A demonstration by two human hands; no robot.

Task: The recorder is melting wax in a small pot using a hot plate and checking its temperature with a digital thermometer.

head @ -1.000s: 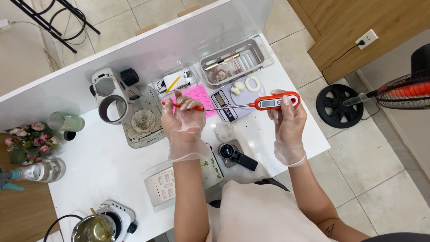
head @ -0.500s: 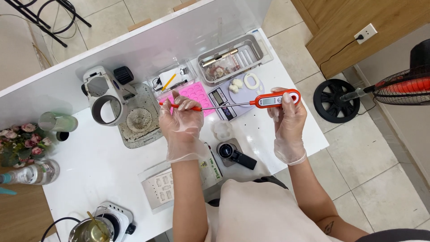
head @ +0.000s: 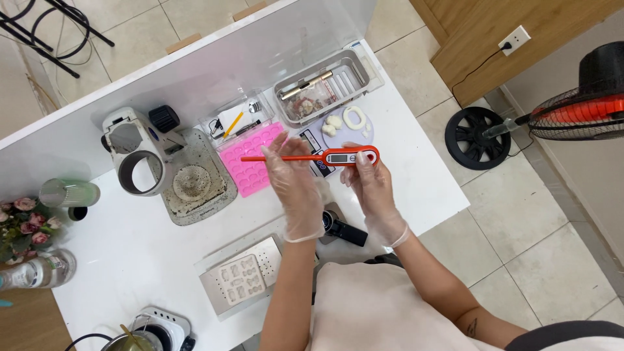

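Observation:
Both my hands wear clear gloves and hold a red digital probe thermometer point(head: 351, 156) level above the white table point(head: 143, 247). My right hand point(head: 372, 190) grips its body with the small display. My left hand point(head: 296, 184) pinches the long red sheath point(head: 276, 158), which now covers the probe up to the body. Below the sheath lies a pink silicone mould point(head: 249, 166). A digital scale point(head: 309, 140) sits just behind the hands, carrying a purple plate with white pieces point(head: 344, 121).
A white stand with a ring point(head: 133, 156) and a dirty grey plate point(head: 197, 185) sit at the left. A metal tray point(head: 318, 81) and clear box point(head: 235, 118) stand at the back. A perforated tray with a mould point(head: 239, 276), a black device point(head: 343, 229), a hot plate point(head: 153, 330) and a fan point(head: 578, 110) are also in view.
My hands have come together and moved left. The bare metal probe seen earlier between them is now inside the red sheath.

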